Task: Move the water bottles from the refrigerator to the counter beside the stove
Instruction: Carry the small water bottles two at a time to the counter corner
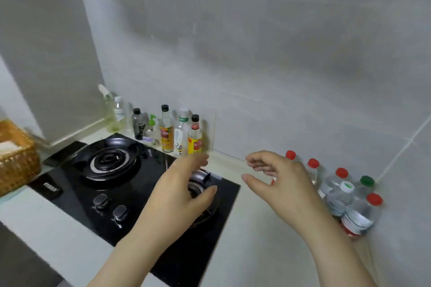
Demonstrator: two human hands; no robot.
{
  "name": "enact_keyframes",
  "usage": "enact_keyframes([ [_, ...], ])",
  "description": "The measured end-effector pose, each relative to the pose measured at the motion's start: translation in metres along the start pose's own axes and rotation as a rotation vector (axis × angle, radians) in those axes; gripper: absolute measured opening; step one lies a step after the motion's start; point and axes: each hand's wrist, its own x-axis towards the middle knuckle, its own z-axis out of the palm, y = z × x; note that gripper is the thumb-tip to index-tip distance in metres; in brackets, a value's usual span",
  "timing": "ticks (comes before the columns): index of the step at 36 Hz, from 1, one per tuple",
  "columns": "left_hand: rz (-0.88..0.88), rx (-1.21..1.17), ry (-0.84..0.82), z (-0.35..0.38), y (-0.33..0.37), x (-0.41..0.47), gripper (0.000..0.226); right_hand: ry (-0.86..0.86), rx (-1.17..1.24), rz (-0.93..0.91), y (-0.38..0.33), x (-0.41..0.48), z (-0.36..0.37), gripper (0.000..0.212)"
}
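**Task status: delivery partly or wholly complete.**

1. Delivered items. A cluster of water bottles stands upright on the surface to the right of the stove, packed close together against the wall. Six caps are visible: four red, one green, one white. The right hand covers part of the cluster, so further bottles may be hidden behind it.

2. Hand state. The left hand hovers over the right burner of the stove, fingers loosely curved, thumb apart, holding nothing. The right hand hovers above the surface in front of the cluster, fingers loosely curled, thumb and forefinger apart, holding nothing. Whether it touches a bottle cannot be told.

3. Remaining work. The refrigerator is not in view, so the number of bottles left inside cannot be determined. With both hands empty, no bottle is in transit. The moment reads as a point between carries, or as the end of the job.

4. Items outside the task. A row of condiment bottles stands behind the stove, and a wicker basket sits at the far left.
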Motion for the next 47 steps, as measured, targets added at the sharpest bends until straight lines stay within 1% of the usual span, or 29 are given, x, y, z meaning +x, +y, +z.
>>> enact_keyframes([
  [5, -0.099, 0.100, 0.122, -0.028, 0.002, -0.034, 0.051, -0.106, 0.045, -0.141, -0.026, 0.008, 0.013, 0.026],
  [12, -0.256, 0.235, 0.303, -0.071, 0.005, -0.093, 0.049, -0.286, 0.099, -0.334, -0.071, 0.001, 0.049, 0.029],
  [19, -0.427, 0.313, 0.486, -0.117, 0.010, -0.163, 0.051, -0.452, 0.120, -0.525, -0.131, -0.026, 0.091, 0.033],
  [25, -0.554, 0.366, 0.605, -0.155, 0.016, -0.223, 0.053, -0.583, 0.143, -0.691, -0.188, -0.062, 0.131, 0.035],
  [33, -0.669, 0.428, 0.775, -0.205, 0.024, -0.319, 0.050, -0.699, 0.191, -0.882, -0.265, -0.130, 0.177, 0.033],
  [37, -0.715, 0.495, 0.875, -0.237, 0.032, -0.391, 0.050, -0.777, 0.219, -0.992, -0.315, -0.190, 0.201, 0.035],
  [41, -0.767, 0.536, 0.981, -0.264, 0.047, -0.454, 0.048, -0.818, 0.269, -1.085, -0.356, -0.250, 0.221, 0.037],
  [47, -0.863, 0.583, 1.061, -0.291, 0.072, -0.537, 0.047, -0.894, 0.328, -1.204, -0.404, -0.332, 0.242, 0.040],
])
